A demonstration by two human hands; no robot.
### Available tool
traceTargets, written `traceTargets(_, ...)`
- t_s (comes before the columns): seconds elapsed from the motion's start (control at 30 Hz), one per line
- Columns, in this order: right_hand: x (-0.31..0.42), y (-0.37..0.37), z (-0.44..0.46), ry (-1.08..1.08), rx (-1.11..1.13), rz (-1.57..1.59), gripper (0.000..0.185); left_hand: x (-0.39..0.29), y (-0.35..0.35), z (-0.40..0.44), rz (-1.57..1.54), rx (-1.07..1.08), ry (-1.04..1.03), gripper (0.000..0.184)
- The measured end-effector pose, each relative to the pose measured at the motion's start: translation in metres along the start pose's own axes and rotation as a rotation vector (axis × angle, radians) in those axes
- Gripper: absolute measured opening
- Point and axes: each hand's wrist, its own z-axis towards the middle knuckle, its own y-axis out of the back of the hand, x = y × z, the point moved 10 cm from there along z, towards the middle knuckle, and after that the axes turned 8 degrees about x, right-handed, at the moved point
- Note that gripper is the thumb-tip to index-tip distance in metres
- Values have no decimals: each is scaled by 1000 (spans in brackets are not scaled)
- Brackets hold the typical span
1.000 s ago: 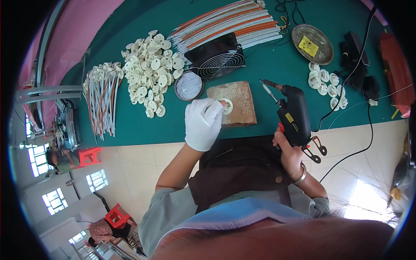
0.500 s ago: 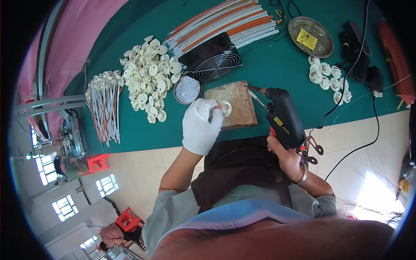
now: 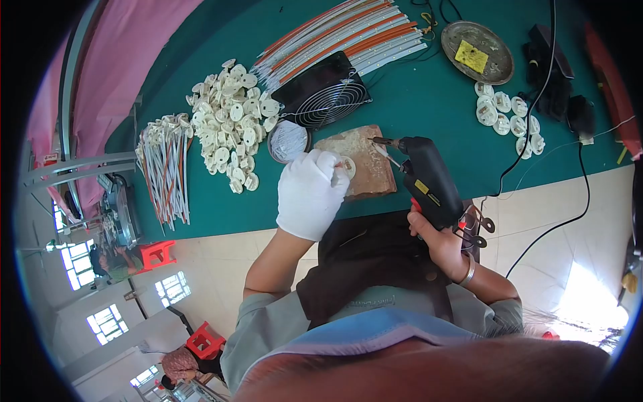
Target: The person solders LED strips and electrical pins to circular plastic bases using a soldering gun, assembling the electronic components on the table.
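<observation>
My left hand (image 3: pixel 311 194), in a white glove, is closed at the left edge of a brick-like block (image 3: pixel 375 164). Its fingertips are at a round white part (image 3: pixel 347 167) on the block and partly cover it. My bare right hand (image 3: pixel 439 241) is wrapped round the handle of a black soldering gun (image 3: pixel 432 187). The gun's tip is over the upper right part of the block, apart from the white part. Just left of the block is a round tin (image 3: pixel 289 141) of thin white pieces.
A black fan (image 3: pixel 325 97) stands behind the block. White round parts (image 3: pixel 231 120) are heaped at left, beside wired strips (image 3: pixel 164 174). LED strips (image 3: pixel 348 40) lie at the back. At right are a dish (image 3: pixel 495 60) with a yellow sponge (image 3: pixel 471 57), several round parts (image 3: pixel 502 102) and cables.
The soldering gun in my right hand has moved left, and its tip is now over the block. My left hand has shifted slightly and hides more of the round part.
</observation>
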Motion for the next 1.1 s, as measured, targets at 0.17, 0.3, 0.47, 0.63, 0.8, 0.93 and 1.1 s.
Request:
traceTargets(0.17, 0, -4, 1, 23, 45, -13, 18, 2, -1, -2, -7, -5, 36, 10)
traceTargets(0.3, 3, -8, 1, 56, 78, 68, 16, 4, -2, -4, -10, -49, 35, 11)
traceTargets(0.47, 2, -9, 2, 55, 90, 161, 17, 7, -3, -7, -37, -90, 28, 12)
traceTargets(0.63, 5, -14, 1, 47, 129, 207, 17, 8, -4, -8, -72, -90, 16, 12)
traceTargets(0.8, 3, -14, 0, 34, 135, 182, 9, 10, -6, -8, -92, -74, 39, 12)
traceTargets(0.93, -1, -15, 0, 21, 148, 163, 6, 10, -6, -9, -87, -77, 42, 11)
traceTargets(1.1, -1, -17, 1, 15, 170, 134, 6, 11, -6, -9, -86, -89, 36, 11)
